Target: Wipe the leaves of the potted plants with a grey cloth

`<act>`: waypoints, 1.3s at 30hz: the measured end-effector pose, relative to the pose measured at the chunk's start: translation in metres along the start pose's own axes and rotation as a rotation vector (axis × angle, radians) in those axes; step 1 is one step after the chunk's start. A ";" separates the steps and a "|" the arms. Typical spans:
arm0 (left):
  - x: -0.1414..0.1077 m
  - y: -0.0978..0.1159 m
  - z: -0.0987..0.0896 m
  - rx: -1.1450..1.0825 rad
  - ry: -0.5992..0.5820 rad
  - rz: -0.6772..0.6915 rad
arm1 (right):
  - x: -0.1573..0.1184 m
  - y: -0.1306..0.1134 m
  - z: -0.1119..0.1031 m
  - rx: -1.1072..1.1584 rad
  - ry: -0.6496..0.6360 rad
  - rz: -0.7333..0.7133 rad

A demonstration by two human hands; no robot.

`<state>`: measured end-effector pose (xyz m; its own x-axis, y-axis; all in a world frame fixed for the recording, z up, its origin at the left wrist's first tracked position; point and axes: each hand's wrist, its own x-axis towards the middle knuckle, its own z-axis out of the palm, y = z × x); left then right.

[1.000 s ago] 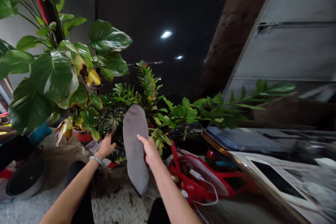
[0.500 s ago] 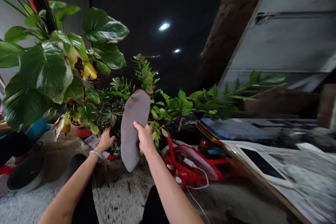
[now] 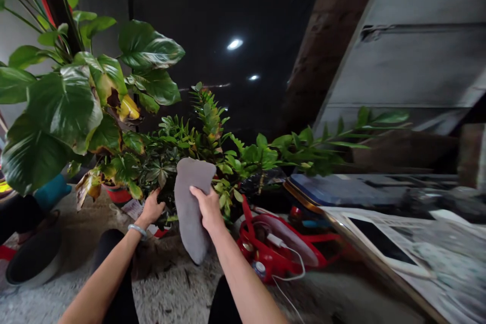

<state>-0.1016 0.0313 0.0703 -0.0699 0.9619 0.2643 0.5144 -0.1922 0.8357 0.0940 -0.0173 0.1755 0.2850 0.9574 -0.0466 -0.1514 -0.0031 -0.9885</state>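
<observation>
My right hand (image 3: pixel 207 207) grips a limp grey cloth (image 3: pixel 192 197), thumb on its near face and the other fingers behind it. The cloth hangs long and flat in front of the low plants, its top edge dipping in the middle. To its left, my left hand (image 3: pixel 153 207), with a pale bangle (image 3: pixel 137 231) on the wrist, reaches in at the base of a dark-leaved plant (image 3: pixel 161 174). Its fingers are curled and partly hidden by leaves; what they hold cannot be made out. A leafy plant (image 3: pixel 261 154) spreads behind the cloth to the right.
A large-leaved plant (image 3: pixel 64 106) stands at left above a red pot (image 3: pixel 117 194). A dark bowl (image 3: pixel 34 258) is on the floor. At right are a red bag (image 3: pixel 281 253) with a white cable and a table with a tablet (image 3: pixel 383 243). Another person's blue shoe (image 3: pixel 53 191) shows at far left.
The cloth has come down slightly in my right hand, and its rounded top has flopped into a dipped edge. My left hand has barely moved. The view has tilted up a little.
</observation>
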 end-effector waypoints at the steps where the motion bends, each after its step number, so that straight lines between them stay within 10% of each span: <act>1: 0.000 0.001 0.000 0.008 0.006 0.000 | 0.001 0.008 0.005 0.011 -0.040 0.085; 5: -0.003 -0.006 -0.010 0.005 0.033 -0.004 | -0.039 0.050 -0.003 -0.016 -0.192 0.291; 10: -0.014 -0.024 -0.012 -0.157 0.043 -0.193 | -0.095 0.059 -0.080 -0.125 -0.228 0.350; 19: -0.039 0.027 0.054 -0.923 -0.340 -0.697 | -0.113 0.037 -0.188 0.203 -0.027 0.423; 25: 0.001 0.098 0.063 -1.123 -0.375 -0.565 | -0.085 -0.004 -0.199 0.326 0.258 0.321; 29: 0.018 0.128 0.072 -0.896 -0.423 -0.437 | -0.042 -0.015 -0.161 0.426 0.313 0.310; 34: 0.007 0.125 0.094 -0.582 -0.566 -0.374 | -0.051 0.020 -0.115 0.353 0.051 0.357; 39: -0.005 0.105 0.100 -0.341 -0.662 -0.329 | -0.080 0.020 -0.164 0.342 0.149 0.409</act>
<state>0.0385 0.0254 0.1082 0.4028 0.8742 -0.2710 0.2599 0.1747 0.9497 0.2238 -0.1415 0.1361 0.2653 0.8467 -0.4612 -0.5697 -0.2482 -0.7835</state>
